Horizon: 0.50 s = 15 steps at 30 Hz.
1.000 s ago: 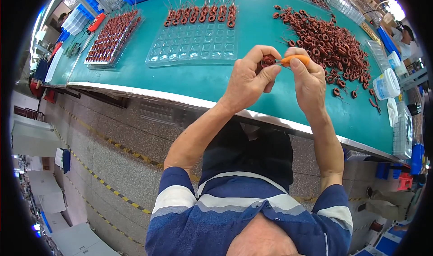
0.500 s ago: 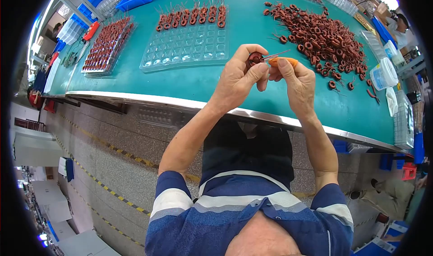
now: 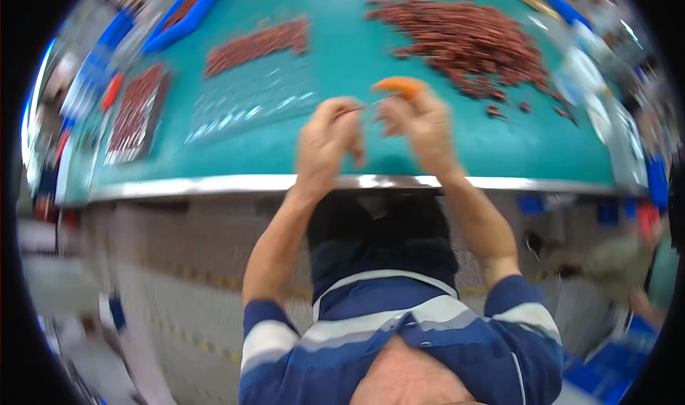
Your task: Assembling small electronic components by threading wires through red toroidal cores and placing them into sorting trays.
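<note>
Motion blur softens the whole view. Above the green table (image 3: 271,152), my left hand (image 3: 325,145) is closed around a small copper-wound ring coil, mostly hidden by the fingers, with thin wire ends poking out toward the right. My right hand (image 3: 424,127) grips an orange-handled hand tool (image 3: 399,85); its metal end points at the coil's wires, and whether it touches them I cannot tell. To the left lies a clear plastic tray (image 3: 250,95) whose far rows hold coils (image 3: 260,45). Beyond my right hand spreads a large heap of loose coils (image 3: 464,41).
A filled stack of coil trays (image 3: 135,113) sits at the left, with a red-handled tool (image 3: 112,91) beside it. A blue bin (image 3: 189,23) holds more coils at the far left. White containers (image 3: 589,84) stand at the right. The metal table edge (image 3: 250,184) runs before me.
The view has swung, so the table things appear shifted left and blurred. My hands have drawn slightly apart, and the orange handle now sits higher over my right hand.
</note>
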### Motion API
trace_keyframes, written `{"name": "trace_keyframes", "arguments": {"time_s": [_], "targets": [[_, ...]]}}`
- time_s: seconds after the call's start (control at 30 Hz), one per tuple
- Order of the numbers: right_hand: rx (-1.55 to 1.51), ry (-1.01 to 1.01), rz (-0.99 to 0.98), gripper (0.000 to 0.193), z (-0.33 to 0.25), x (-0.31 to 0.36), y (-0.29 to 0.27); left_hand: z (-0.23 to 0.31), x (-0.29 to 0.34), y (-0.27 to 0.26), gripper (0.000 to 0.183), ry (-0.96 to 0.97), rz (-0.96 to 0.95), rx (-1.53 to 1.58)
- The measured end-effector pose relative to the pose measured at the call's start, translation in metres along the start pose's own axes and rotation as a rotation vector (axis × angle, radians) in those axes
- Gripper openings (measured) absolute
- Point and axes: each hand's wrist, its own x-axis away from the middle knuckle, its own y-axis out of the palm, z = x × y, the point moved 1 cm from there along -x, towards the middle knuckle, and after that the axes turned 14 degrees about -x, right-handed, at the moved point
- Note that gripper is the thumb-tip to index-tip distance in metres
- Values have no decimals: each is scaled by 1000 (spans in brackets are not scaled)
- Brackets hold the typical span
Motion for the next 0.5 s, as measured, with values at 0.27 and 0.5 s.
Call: {"name": "trace_keyframes", "arguments": {"time_s": [0.27, 0.5], "targets": [[-119, 168, -94, 19, 19, 20, 15, -38, 34, -26, 34, -92, 60, -98], [-203, 281, -59, 22, 16, 31, -5, -51, 23, -5, 19, 7, -26, 41]]}}
